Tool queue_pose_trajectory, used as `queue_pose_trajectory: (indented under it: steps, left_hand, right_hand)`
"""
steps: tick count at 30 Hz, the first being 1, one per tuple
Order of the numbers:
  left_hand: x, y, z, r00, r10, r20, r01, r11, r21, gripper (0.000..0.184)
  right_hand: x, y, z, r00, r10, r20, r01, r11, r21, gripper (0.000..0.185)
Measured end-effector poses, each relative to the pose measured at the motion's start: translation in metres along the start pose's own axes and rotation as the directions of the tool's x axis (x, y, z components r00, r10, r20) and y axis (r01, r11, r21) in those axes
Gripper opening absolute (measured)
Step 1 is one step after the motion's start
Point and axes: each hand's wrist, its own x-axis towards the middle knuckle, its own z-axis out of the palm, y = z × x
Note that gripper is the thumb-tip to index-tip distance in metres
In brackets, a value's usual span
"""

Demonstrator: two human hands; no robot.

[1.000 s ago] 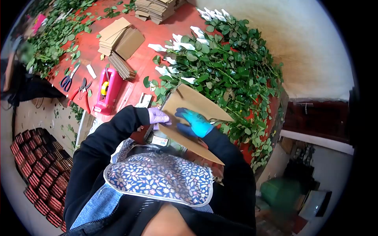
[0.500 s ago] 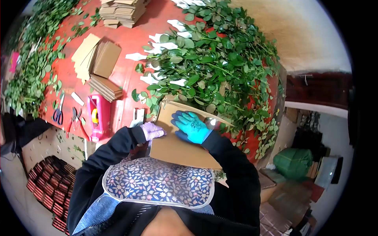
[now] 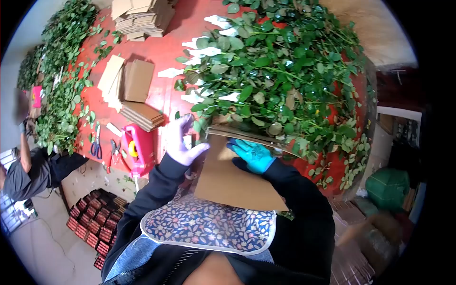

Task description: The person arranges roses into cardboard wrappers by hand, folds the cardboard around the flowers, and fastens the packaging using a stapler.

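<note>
A brown cardboard sheet (image 3: 232, 178) lies in front of me across the table edge and my floral apron (image 3: 209, 221). My right hand (image 3: 254, 154), in a teal and dark blue glove, rests on the cardboard near its far edge, fingers stretched and thumb apart. My left hand (image 3: 183, 142), in a lilac glove, is raised left of the sheet with fingers spread and nothing in it. Just beyond the cardboard lie leafy stems (image 3: 285, 66), several with white wrappings (image 3: 202, 52) at their left ends. Left of my left hand stands a pink tape dispenser (image 3: 141, 154) with a yellow roll.
Scissors (image 3: 97, 145) and red-handled pliers (image 3: 115, 154) lie near the red table's (image 3: 168, 52) front edge. Cardboard pieces (image 3: 137, 80) and a taller cardboard stack (image 3: 145, 19) sit farther back. More foliage (image 3: 61, 95) covers the left side, where another person (image 3: 33, 173) stands.
My left hand has let go of the cardboard's left edge, lifted and opened. My right hand has slid toward the sheet's far edge. The view has shifted, and another person shows at left.
</note>
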Motion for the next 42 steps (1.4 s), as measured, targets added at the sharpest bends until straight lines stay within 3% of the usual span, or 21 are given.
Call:
queue_pose_trajectory:
  steps: [2,3,4,5,8,14,17,20,21,23,25,29,33,35,36,37,38,39,40,41,42]
  left_hand:
    - [0.028,0.012,-0.001,0.971,0.240,0.009,-0.239,0.969,-0.057,0.095]
    - [0.030,0.015,0.006,0.974,0.220,0.045,-0.212,0.967,-0.142,0.092]
    - [0.040,0.028,0.004,0.968,0.226,0.108,-0.212,0.969,-0.129,0.075]
    - [0.047,0.024,0.011,0.925,0.369,0.091,-0.362,0.929,-0.079,0.059]
    - [0.042,0.020,0.016,0.961,0.245,0.131,-0.232,0.967,-0.103,0.047]
    - [0.056,0.040,-0.057,0.966,0.192,0.175,-0.205,0.977,0.060,0.063]
    - [0.070,-0.023,-0.123,0.980,0.167,0.107,-0.196,0.737,0.646,0.051]
    - [0.089,-0.082,-0.164,0.965,0.259,0.031,-0.195,0.639,0.744,0.038]
    - [0.103,-0.089,-0.178,0.988,0.136,-0.069,-0.041,0.673,0.739,0.042]
    - [0.126,-0.099,-0.197,0.928,0.177,-0.328,0.175,0.571,0.802,0.057]
    - [0.157,-0.146,-0.225,0.902,0.103,-0.419,0.301,0.543,0.784,0.074]
    - [0.199,-0.136,-0.241,0.704,-0.548,-0.451,0.661,0.276,0.698,0.106]
    - [0.201,-0.139,-0.261,0.744,-0.511,-0.430,0.635,0.343,0.692,0.089]
    - [0.190,-0.165,-0.284,0.873,-0.271,-0.405,0.483,0.596,0.641,0.055]
    - [0.184,-0.171,-0.292,0.918,-0.052,-0.392,0.337,0.621,0.707,0.044]
    - [0.172,-0.161,-0.298,0.910,-0.163,-0.382,0.330,0.842,0.427,0.032]
    - [0.150,-0.099,-0.280,0.944,-0.109,-0.310,0.164,0.974,0.154,0.024]
    - [0.128,-0.086,-0.267,0.962,-0.088,-0.258,0.029,0.974,-0.225,0.025]
    - [0.108,-0.052,-0.232,0.981,0.005,-0.194,-0.117,0.813,-0.570,0.032]
    - [0.091,-0.058,-0.208,0.996,0.059,0.066,-0.014,0.843,-0.538,0.034]
    - [0.070,-0.034,-0.173,0.989,0.023,0.145,0.014,0.968,-0.251,0.034]
  right_hand:
    - [0.002,0.003,0.001,0.996,-0.057,-0.068,0.056,0.998,-0.011,0.051]
    - [0.002,0.002,0.002,0.995,-0.060,-0.078,0.050,0.991,-0.124,0.050]
    - [0.003,0.005,0.002,0.990,-0.095,-0.102,0.082,0.989,-0.127,0.050]
    - [0.004,0.006,0.002,0.984,-0.128,-0.125,0.112,0.985,-0.130,0.049]
    - [0.005,0.000,-0.004,0.996,-0.078,-0.038,0.075,0.993,-0.092,0.047]
    - [0.010,-0.006,-0.013,0.995,-0.098,-0.033,0.092,0.984,-0.151,0.048]
    - [0.013,-0.012,-0.019,0.996,-0.091,-0.022,0.087,0.987,-0.138,0.047]
    - [0.013,-0.014,-0.022,0.996,-0.082,-0.030,0.078,0.989,-0.126,0.046]
    - [0.013,-0.013,-0.020,0.997,-0.070,-0.021,0.066,0.989,-0.133,0.047]
    - [0.013,-0.013,-0.018,0.998,-0.067,-0.006,0.065,0.986,-0.152,0.048]
    - [0.013,-0.013,-0.014,0.996,-0.071,-0.058,0.063,0.990,-0.130,0.050]
    - [0.015,-0.013,-0.017,0.992,-0.112,-0.052,0.102,0.980,-0.174,0.051]
    - [0.015,-0.013,-0.017,0.993,-0.106,-0.043,0.097,0.978,-0.183,0.052]
    - [0.016,-0.014,-0.017,0.998,-0.059,-0.027,0.057,0.995,-0.080,0.052]
    - [0.014,-0.009,-0.012,0.996,-0.075,-0.042,0.071,0.994,-0.078,0.053]
    - [0.013,-0.005,-0.012,0.996,-0.071,0.047,0.077,0.987,-0.142,0.053]
    - [0.011,-0.004,-0.005,0.996,-0.072,-0.045,0.068,0.995,-0.075,0.051]
    - [0.009,-0.001,0.000,0.997,-0.064,-0.040,0.061,0.996,-0.072,0.050]
    - [0.008,-0.005,-0.006,0.999,-0.035,0.007,0.036,0.992,-0.117,0.052]
    - [0.012,-0.006,-0.009,0.998,-0.058,-0.026,0.057,0.996,-0.062,0.050]
    - [0.013,-0.006,-0.010,0.995,-0.076,-0.059,0.072,0.994,-0.076,0.048]
